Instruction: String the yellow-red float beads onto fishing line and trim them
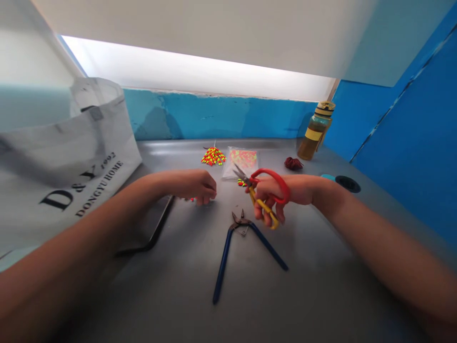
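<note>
My right hand point(269, 193) is closed around scissors point(262, 190) with one red and one yellow handle, their blades pointing up and left. Near the middle, my left hand point(198, 186) has its fingers curled and pressed together; what they pinch is too small to make out. A few small red bits show on the table just under that hand. Beyond the hands lies a heap of small red and yellow-green pieces point(213, 156). Next to it is a clear plastic bag point(243, 162) of similar pieces, with several loose ones point(242, 183) by its near edge.
Blue-handled pliers point(241, 226) lie spread apart on the grey table point(257, 305) in front. A white tote bag point(64, 166) stands left, beside a dark-edged flat object point(157, 228). At the right are a drink bottle point(314, 136), a dark red scrunchie point(293, 163) and a black round object point(347, 184).
</note>
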`<action>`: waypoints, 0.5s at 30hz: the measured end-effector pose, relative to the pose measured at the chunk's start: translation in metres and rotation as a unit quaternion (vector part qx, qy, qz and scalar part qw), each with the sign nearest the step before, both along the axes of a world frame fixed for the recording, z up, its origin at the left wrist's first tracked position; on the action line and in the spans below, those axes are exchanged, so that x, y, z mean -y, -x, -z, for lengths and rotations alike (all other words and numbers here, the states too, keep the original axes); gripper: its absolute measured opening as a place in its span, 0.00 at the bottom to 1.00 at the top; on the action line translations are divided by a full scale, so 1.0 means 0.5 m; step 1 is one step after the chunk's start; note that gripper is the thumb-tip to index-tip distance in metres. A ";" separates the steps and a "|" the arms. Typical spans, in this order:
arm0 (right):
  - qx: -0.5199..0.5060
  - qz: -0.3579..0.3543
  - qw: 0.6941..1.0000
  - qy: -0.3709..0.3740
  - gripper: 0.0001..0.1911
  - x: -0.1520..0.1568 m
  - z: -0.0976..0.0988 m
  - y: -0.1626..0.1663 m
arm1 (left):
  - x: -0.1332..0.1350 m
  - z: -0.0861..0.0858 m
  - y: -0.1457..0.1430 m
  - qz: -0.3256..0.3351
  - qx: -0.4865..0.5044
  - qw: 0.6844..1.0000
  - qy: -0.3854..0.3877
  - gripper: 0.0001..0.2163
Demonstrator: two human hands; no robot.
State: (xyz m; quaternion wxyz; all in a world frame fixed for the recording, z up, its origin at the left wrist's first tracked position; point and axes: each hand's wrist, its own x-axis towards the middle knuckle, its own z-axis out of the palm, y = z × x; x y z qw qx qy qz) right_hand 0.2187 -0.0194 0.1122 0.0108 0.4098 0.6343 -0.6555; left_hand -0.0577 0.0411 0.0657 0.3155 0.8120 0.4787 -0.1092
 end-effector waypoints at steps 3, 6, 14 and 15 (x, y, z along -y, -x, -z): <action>0.022 -0.084 0.996 0.001 0.13 0.013 -0.008 0.007 | 0.001 -0.004 -0.002 -0.001 -0.002 1.000 0.005 0.12; 0.031 -0.108 0.993 -0.017 0.11 0.013 -0.002 0.009 | 0.001 -0.004 -0.002 -0.005 -0.002 1.000 0.007 0.12; 0.053 -0.072 0.995 -0.037 0.08 0.016 0.027 0.025 | 0.001 -0.004 -0.004 -0.001 0.004 1.000 0.010 0.11; 0.051 -0.073 0.995 -0.041 0.08 0.016 0.033 0.027 | 0.002 -0.005 -0.005 0.000 0.003 1.000 0.009 0.11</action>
